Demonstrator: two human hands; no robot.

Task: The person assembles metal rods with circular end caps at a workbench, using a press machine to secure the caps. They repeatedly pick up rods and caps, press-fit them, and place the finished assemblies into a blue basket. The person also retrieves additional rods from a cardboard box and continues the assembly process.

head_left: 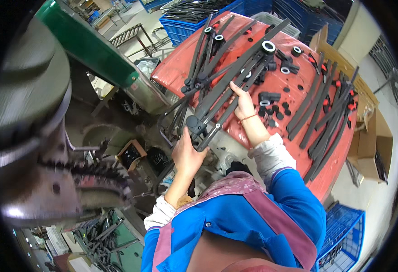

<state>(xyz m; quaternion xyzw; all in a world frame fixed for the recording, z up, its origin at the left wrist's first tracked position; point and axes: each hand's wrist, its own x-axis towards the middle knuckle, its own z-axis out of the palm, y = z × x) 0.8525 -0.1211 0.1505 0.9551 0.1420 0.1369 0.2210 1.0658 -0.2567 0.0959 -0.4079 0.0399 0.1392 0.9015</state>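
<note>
Head view shows a black jointed frame (221,87).

– Any readable lettering on the black tube assembly (241,67) at one o'clock?
– None
– The green machine part (88,43) at ten, or the cardboard box (364,156) at three?
– No legible words or numbers anywhere

Past red table's (174,69) far edge: blue crate (175,31), black rods (194,10) inside. Off right edge: open carton (361,147).
</note>
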